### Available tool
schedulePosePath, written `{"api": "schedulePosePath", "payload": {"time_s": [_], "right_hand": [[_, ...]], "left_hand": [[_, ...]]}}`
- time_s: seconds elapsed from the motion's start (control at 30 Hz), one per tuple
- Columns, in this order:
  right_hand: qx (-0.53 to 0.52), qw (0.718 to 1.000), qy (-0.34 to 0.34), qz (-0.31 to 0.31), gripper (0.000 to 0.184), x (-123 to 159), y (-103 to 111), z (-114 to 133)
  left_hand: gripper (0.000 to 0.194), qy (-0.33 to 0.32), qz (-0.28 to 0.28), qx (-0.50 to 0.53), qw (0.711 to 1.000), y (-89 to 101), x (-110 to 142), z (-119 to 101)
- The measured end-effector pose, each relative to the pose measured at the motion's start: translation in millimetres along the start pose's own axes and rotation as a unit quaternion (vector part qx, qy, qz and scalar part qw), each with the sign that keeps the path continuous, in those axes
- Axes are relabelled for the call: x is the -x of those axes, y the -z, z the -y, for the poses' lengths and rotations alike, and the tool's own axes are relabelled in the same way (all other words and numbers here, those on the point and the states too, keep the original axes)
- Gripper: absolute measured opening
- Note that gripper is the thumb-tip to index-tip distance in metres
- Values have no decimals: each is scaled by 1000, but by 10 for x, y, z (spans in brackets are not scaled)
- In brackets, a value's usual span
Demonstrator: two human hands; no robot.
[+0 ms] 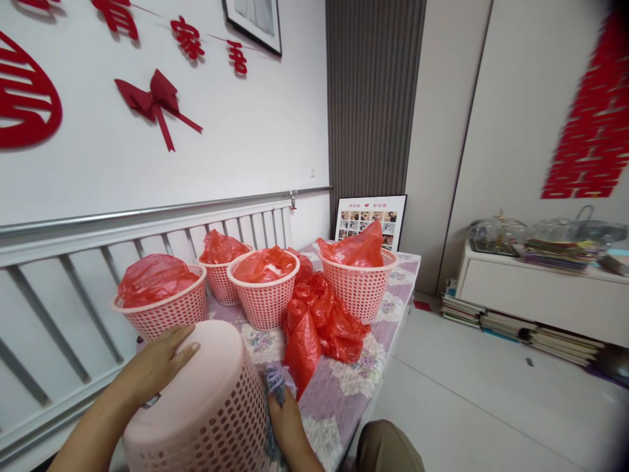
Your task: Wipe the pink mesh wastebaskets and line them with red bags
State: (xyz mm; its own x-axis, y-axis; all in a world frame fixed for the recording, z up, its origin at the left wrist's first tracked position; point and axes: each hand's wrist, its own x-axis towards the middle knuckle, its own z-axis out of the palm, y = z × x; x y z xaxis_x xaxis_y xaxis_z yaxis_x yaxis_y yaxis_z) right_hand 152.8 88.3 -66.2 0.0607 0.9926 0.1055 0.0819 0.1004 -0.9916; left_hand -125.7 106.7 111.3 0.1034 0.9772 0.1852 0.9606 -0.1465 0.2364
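Observation:
A pink perforated plastic basket (211,406) lies upside down at the near end of the bed. My left hand (160,364) rests flat on its upturned bottom, fingers stretched out. My right hand (287,419) is at the basket's right side, fingers closed on a grey-blue cloth (275,381) pressed against the wall of the basket. A loose heap of red plastic bags (319,321) lies just beyond my right hand.
Several pink baskets lined with red bags stand on the floral bedspread (363,367): one at the left (164,298), two in the middle (264,288), one at the right (358,275). A white slatted headboard (73,275) runs along the left. A framed photo collage (371,219) leans behind. A white low cabinet (540,288) with stacked books stands at the right.

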Motion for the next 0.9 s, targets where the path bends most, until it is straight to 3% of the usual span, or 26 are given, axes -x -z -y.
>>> {"api": "schedulePosePath", "payload": {"time_s": [0.13, 0.27, 0.47, 0.63, 0.77, 0.9], "right_hand": [[-33, 999, 26, -23, 36, 49, -44, -52], [-58, 997, 44, -23, 32, 111, -105, 97], [-73, 995, 71, -23, 38, 265, -92, 614], [-35, 993, 111, 12, 55, 442, -107, 1001], [-9, 982, 186, 39, 52, 468, -154, 1006], [-29, 989, 146, -12, 46, 323, -149, 747]], "left_hand": [[82, 5, 2, 0, 1000, 32, 10, -57], [82, 4, 5, 1, 1000, 52, 22, -89], [85, 8, 12, -1, 1000, 41, 21, -80], [84, 9, 8, -3, 1000, 37, 12, -62], [84, 5, 11, 4, 1000, 46, 5, -66], [85, 7, 19, 0, 1000, 70, 9, -99]]}}
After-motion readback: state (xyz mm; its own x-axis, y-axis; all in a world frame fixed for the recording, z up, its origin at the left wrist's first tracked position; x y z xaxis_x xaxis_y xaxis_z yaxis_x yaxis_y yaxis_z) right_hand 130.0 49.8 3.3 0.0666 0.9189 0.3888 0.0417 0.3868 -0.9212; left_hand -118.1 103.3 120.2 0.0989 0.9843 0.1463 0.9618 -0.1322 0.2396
